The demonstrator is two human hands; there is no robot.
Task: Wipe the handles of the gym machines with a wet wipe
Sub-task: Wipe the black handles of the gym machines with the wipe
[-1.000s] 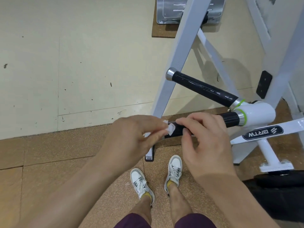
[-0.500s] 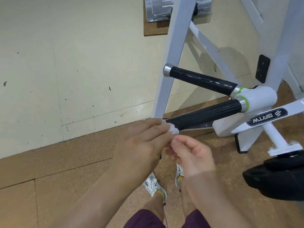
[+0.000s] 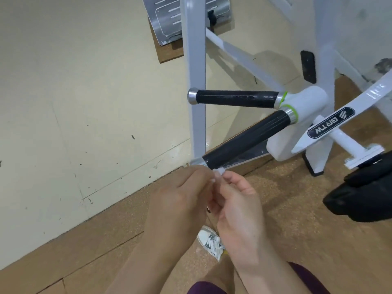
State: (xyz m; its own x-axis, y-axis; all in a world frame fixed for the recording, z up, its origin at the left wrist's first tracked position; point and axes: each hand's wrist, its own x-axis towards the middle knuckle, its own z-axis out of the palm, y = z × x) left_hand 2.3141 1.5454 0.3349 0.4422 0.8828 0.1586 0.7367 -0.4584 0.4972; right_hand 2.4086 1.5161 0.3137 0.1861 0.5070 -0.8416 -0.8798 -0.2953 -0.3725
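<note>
Two hands meet near the centre: the left hand (image 3: 180,198) and right hand (image 3: 237,205) both pinch one small crumpled wet wipe (image 3: 218,172) between curled fingertips, just at the near end of the near handle (image 3: 246,141). A second black handle, the far handle (image 3: 235,98), juts left from the one white machine frame (image 3: 196,60). One shoe (image 3: 210,240) shows below, and one black weight plate (image 3: 364,192) lies at the right.

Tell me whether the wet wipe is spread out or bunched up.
Bunched up. The wet wipe shows as a small white wad pinched between the left hand and right hand, near the lower handle.
</note>
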